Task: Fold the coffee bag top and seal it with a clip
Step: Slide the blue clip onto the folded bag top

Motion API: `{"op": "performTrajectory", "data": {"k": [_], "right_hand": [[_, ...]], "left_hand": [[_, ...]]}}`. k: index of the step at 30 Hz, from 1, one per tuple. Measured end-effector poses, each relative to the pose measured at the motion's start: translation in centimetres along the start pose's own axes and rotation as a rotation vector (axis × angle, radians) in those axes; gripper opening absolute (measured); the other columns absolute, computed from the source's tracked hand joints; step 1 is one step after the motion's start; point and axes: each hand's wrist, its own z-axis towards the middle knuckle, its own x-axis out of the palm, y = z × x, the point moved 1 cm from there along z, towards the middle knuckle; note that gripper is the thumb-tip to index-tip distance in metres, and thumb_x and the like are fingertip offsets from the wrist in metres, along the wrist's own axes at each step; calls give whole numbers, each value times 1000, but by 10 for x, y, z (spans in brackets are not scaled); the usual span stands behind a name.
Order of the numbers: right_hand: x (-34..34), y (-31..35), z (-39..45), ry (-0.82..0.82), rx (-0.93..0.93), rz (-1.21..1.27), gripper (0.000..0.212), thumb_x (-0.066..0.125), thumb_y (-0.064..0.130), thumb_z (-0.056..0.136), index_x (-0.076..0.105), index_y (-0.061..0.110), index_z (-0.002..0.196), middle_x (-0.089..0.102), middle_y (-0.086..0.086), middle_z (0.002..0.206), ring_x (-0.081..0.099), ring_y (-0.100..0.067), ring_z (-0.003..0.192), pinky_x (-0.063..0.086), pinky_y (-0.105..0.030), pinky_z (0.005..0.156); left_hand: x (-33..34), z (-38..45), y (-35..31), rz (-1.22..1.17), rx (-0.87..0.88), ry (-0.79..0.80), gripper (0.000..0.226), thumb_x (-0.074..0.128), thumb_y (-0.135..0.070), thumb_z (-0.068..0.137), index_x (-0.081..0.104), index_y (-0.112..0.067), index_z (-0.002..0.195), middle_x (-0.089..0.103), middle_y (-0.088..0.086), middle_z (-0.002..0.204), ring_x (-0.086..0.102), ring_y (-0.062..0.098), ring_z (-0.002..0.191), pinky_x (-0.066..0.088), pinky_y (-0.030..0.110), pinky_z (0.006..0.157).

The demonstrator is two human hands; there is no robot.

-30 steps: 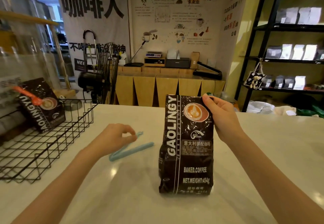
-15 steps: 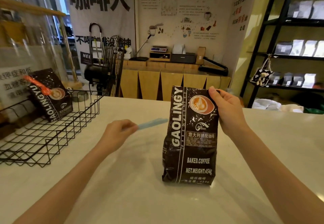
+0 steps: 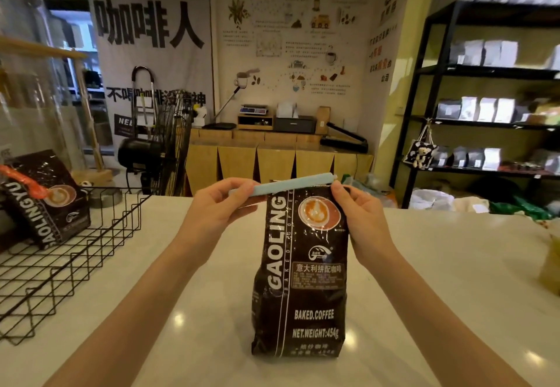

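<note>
A dark brown coffee bag (image 3: 303,280) marked GAOLINGYU stands upright on the pale counter (image 3: 439,280), its top folded down. A light blue clip (image 3: 291,186) lies across the folded top edge, tilted up to the right. My left hand (image 3: 218,205) pinches the clip's left end, which sticks out past the bag. My right hand (image 3: 360,214) holds the bag's top right corner, fingertips touching the clip's right end. Whether the clip is snapped shut on the fold is hidden.
A black wire basket (image 3: 69,253) sits at the left on the counter, holding a second coffee bag (image 3: 48,202) closed with an orange clip (image 3: 24,181). A black shelf (image 3: 485,114) with pale bags stands at the right behind the counter.
My left hand lifted the blue clip off the counter and carried it right onto the bag's top. My right hand stayed at the bag's top right corner.
</note>
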Motion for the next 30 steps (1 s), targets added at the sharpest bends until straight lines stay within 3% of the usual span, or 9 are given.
{"op": "performTrajectory", "data": {"k": [7,15,18,22,24,27,29,30], "right_hand": [[3,2,-1,20,-55,3,22,59,38,79,72,27,65,73,4,61,69,-11,60,56,-20,54],[-1,8,-3,105,-106,-24,22,54,43,76,72,34,85,75,11,83,70,-14,84,56,-20,63],[-5,11,2,161,-44,-87,30,44,52,79,70,41,90,74,9,92,68,-16,93,55,-24,69],[-17,11,5,309,164,11,49,15,56,91,63,49,101,64,7,110,55,-20,111,43,-44,95],[-19,14,7,363,212,57,46,12,58,90,51,51,113,58,11,108,54,-16,105,41,-42,91],[-25,15,10,339,196,-110,54,36,58,85,33,36,134,59,6,103,61,-14,92,50,-30,75],[-31,15,9,337,108,-220,71,56,55,69,37,28,132,62,3,106,67,-15,91,54,-25,72],[-34,14,8,335,71,-237,69,60,52,65,45,24,126,66,3,103,69,-13,89,55,-21,70]], "left_hand": [[22,5,2,37,36,39,32,60,-31,71,59,-26,102,74,-1,72,71,13,74,56,18,62],[29,12,4,74,18,85,22,60,-18,79,64,-22,100,70,7,82,71,15,72,57,21,57],[30,12,6,44,42,49,19,61,-15,79,65,-25,94,73,1,71,71,15,69,56,19,53],[31,11,6,58,68,34,19,64,-22,73,65,-28,91,74,-6,69,71,14,70,55,18,53],[30,12,7,74,78,21,18,63,-16,77,65,-29,90,74,-9,68,71,12,69,55,17,52],[28,12,10,74,77,-7,19,62,-12,80,65,-28,89,74,-9,67,71,12,67,56,18,52],[27,13,11,78,82,-29,19,63,-12,78,66,-27,89,74,-8,66,71,11,66,56,19,53],[27,13,12,78,82,-37,19,63,-13,77,66,-28,88,74,-9,66,71,12,66,56,19,53]]}}
